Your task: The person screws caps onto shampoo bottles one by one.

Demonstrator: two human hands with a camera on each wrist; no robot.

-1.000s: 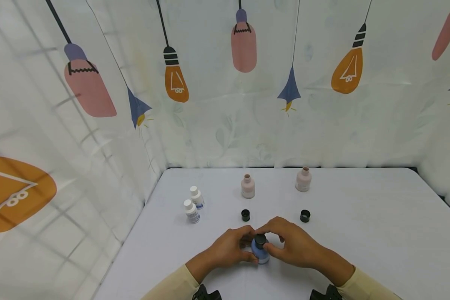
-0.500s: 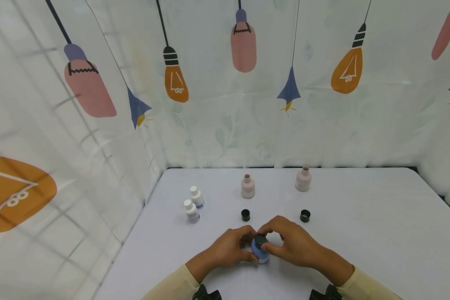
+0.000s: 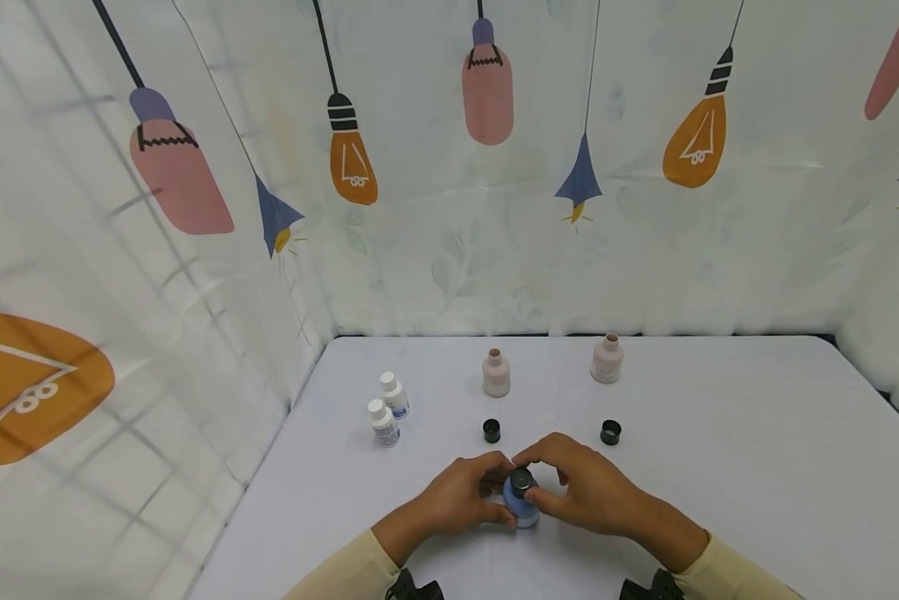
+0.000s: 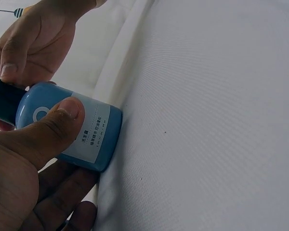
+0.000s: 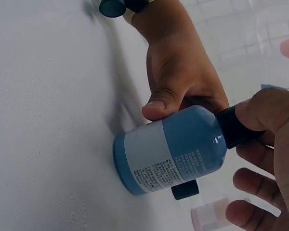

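A blue bottle [image 3: 521, 510] with a pale label and a black screw cap [image 3: 521, 481] stands upright at the front of the white table. My left hand [image 3: 460, 498] grips the bottle's body, its thumb lying across the label [image 4: 89, 132] in the left wrist view. From the other side my right hand [image 3: 586, 487] pinches the cap between thumb and fingers. The right wrist view shows the cap [image 5: 235, 126] seated on the bottle's neck, the right thumb pressed to its side.
Beyond the hands lie two loose black caps, one [image 3: 491, 430] left and one [image 3: 610, 432] right. Behind them stand two uncapped pink bottles [image 3: 496, 375] [image 3: 606, 362]. Two small white bottles [image 3: 384, 423] [image 3: 394, 396] stand at the left. A printed curtain [image 3: 434, 250] closes off the back.
The right fingers shift slightly around the cap, away and then back. The left hand keeps its grip and the bottle stays in place.
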